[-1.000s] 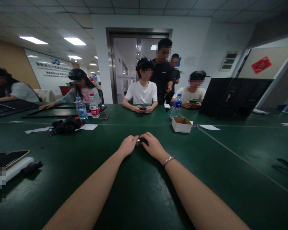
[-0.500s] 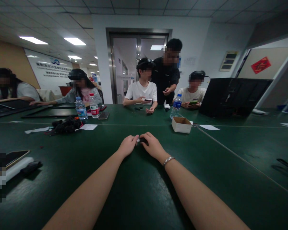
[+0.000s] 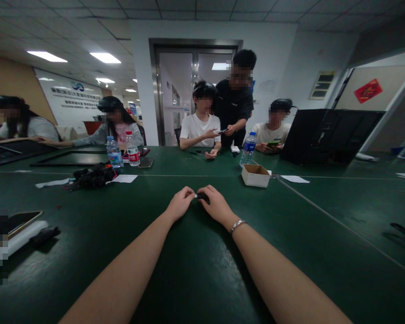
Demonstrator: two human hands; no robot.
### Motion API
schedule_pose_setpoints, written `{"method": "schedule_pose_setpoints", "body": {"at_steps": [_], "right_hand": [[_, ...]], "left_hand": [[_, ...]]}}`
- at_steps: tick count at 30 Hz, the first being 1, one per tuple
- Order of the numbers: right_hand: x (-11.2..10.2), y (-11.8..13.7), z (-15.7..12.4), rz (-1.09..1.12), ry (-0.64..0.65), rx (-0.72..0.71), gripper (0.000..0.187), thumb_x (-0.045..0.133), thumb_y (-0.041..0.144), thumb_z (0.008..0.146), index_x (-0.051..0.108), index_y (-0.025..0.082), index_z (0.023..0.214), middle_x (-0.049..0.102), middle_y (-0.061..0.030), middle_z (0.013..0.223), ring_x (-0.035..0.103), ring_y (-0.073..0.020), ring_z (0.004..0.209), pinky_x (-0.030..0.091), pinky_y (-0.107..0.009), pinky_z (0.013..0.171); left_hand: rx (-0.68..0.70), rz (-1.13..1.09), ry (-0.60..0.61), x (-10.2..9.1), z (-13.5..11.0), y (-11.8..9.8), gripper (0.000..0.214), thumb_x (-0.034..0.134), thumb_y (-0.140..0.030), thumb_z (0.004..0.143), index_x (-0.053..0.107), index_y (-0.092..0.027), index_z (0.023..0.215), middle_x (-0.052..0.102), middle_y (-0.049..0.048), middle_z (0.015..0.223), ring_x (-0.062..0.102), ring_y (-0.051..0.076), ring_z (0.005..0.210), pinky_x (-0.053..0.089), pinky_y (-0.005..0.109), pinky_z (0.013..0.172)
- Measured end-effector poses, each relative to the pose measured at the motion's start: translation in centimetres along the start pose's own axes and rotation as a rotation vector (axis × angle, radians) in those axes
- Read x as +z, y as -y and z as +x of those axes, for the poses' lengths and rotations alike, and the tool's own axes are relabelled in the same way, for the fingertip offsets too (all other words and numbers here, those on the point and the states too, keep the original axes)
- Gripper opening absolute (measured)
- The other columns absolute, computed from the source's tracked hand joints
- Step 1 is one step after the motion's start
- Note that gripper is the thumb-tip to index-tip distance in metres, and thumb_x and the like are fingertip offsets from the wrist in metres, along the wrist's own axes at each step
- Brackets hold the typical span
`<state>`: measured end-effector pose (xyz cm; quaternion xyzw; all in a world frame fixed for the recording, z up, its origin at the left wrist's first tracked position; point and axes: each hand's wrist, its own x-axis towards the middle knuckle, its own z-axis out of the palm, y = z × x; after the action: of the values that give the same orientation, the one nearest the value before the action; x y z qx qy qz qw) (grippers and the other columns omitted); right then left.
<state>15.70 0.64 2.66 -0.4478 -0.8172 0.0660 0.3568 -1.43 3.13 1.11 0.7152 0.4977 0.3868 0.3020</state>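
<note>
A small black stick with a silver metal end [image 3: 200, 196] lies between my two hands, just above the green table [image 3: 202, 252]. The fingertips of my left hand [image 3: 181, 202] pinch it at the silver end. My right hand [image 3: 216, 203], with a silver bracelet at the wrist, is closed over the black part. My fingers cover most of the stick, so its exact kind does not show.
Ahead to the right stand an open cardboard box [image 3: 255, 176] and a water bottle [image 3: 248, 148]. Black cables [image 3: 93, 176] and two bottles are at left. A large black case [image 3: 330, 137] stands right. Several people are across the table.
My hands stay nearly in place, with slightly less of the silver end showing between them. Across the table, the seated person's phone has moved up and right to the standing person's hand.
</note>
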Motion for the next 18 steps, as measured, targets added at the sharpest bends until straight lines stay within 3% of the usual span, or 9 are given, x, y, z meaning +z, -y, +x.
{"method": "schedule_pose_setpoints", "body": {"at_steps": [18], "right_hand": [[-0.19,0.25,-0.14,0.005,0.016,0.004,0.023,0.054,0.011,0.08,0.057,0.021,0.101,0.053,-0.0038,0.102,0.055,-0.014,0.089,0.047,-0.03,0.081]], "left_hand": [[-0.044,0.066,0.034,-0.35,-0.36,-0.71,0.035,0.035,-0.048,0.085,0.057,-0.02,0.084,0.062,0.0024,0.086,0.057,0.017,0.081,0.042,0.028,0.073]]}}
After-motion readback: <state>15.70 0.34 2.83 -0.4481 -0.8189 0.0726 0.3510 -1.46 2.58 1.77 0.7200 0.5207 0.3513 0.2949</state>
